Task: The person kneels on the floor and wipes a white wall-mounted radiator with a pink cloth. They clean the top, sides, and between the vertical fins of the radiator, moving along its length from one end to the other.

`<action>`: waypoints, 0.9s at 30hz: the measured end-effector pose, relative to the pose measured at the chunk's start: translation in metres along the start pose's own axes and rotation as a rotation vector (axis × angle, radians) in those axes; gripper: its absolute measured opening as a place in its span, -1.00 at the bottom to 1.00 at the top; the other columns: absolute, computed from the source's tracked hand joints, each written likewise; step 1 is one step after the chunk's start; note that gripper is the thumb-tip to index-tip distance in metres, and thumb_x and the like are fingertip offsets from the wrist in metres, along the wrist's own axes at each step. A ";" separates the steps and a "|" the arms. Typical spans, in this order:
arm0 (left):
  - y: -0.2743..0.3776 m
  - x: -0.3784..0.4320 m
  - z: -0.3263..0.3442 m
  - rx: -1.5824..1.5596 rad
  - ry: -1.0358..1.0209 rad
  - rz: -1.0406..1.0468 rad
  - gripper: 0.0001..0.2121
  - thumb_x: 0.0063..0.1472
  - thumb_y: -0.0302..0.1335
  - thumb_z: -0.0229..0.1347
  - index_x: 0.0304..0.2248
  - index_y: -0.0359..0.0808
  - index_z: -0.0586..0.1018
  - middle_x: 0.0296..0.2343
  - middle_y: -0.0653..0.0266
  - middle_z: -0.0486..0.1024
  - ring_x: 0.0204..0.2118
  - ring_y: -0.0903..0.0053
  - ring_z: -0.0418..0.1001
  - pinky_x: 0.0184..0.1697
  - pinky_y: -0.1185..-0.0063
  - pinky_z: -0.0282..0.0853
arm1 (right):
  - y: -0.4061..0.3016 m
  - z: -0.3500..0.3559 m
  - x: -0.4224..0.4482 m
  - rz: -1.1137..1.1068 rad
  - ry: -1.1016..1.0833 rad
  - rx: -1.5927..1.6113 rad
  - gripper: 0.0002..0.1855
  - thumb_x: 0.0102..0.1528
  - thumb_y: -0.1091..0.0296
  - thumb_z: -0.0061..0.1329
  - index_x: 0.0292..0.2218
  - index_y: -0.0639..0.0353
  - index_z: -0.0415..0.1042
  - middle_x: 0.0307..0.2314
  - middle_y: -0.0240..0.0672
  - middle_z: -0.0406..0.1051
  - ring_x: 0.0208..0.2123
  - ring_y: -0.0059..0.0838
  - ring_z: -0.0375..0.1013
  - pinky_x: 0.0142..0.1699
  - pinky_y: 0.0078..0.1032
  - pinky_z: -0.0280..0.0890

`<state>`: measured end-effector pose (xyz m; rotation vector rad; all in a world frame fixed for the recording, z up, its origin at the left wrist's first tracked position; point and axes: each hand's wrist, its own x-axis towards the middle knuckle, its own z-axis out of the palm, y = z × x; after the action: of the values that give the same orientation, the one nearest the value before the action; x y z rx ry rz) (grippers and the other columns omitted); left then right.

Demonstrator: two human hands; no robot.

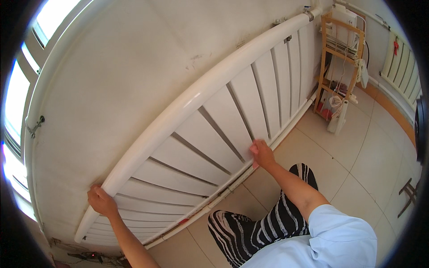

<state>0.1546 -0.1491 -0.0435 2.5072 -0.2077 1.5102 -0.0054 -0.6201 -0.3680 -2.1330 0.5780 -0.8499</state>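
A long white panel radiator (221,110) runs along the wall in front of me, with flat upright slats under a rounded top pipe (187,104). My left hand (102,202) grips that top pipe towards its left end; its fingers curl over the far side. Low on the slats, near the bottom rail, my right hand (263,154) is closed on a pink cloth (255,147). The cloth is mostly covered by the fingers, and a bit of pink shows below the hand. The hand's outline is slightly blurred.
A wooden rack (324,63) with papers, cables and bags stands past the radiator's right end. A thin pipe (197,214) runs along the floor below. A power strip (92,255) with a red light lies lower left. A second radiator (400,67) and a dark wooden stool (407,197) are at right.
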 end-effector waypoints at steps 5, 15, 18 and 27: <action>0.006 -0.001 -0.005 0.036 0.028 0.062 -0.66 0.21 -0.27 -0.24 -0.47 -0.27 0.51 -0.48 0.12 0.42 -0.41 0.14 0.33 -0.31 0.27 0.21 | 0.024 0.008 -0.065 0.172 -0.400 -0.052 -0.68 0.03 0.14 0.01 -0.47 0.28 0.38 -0.54 -0.08 0.43 -0.44 -0.12 0.46 -0.31 -0.32 0.35; 0.014 0.001 -0.006 0.012 -0.008 0.005 -0.67 0.20 -0.30 -0.24 -0.49 -0.26 0.51 -0.51 0.11 0.43 -0.40 0.16 0.33 -0.30 0.29 0.21 | -0.193 -0.134 0.077 -0.287 0.255 0.520 -0.78 -0.10 0.59 -0.07 -0.33 0.22 0.29 -0.44 -0.25 0.32 -0.36 -0.28 0.41 -0.33 -0.32 0.29; 0.013 0.000 -0.007 0.061 -0.012 -0.007 -0.68 0.20 -0.31 -0.24 -0.49 -0.27 0.51 -0.51 0.10 0.44 -0.39 0.16 0.34 -0.29 0.29 0.21 | -0.266 -0.158 0.106 -0.789 0.412 0.260 -0.64 -0.16 0.60 -0.04 -0.24 0.15 0.35 -0.29 -0.27 0.32 -0.24 -0.31 0.34 -0.19 -0.31 0.26; 0.013 0.001 -0.011 0.027 -0.012 0.073 -0.67 0.21 -0.34 -0.26 -0.49 -0.33 0.50 -0.50 0.12 0.46 -0.38 0.16 0.34 -0.29 0.29 0.22 | -0.261 -0.119 0.145 -0.990 0.306 -0.096 -0.66 -0.11 0.54 -0.05 -0.22 0.09 0.38 -0.27 -0.38 0.34 -0.16 -0.29 0.33 -0.05 -0.31 0.22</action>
<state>0.1421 -0.1589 -0.0365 2.5572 -0.2860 1.5350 0.0395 -0.6088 -0.0502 -2.3645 -0.3785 -1.7111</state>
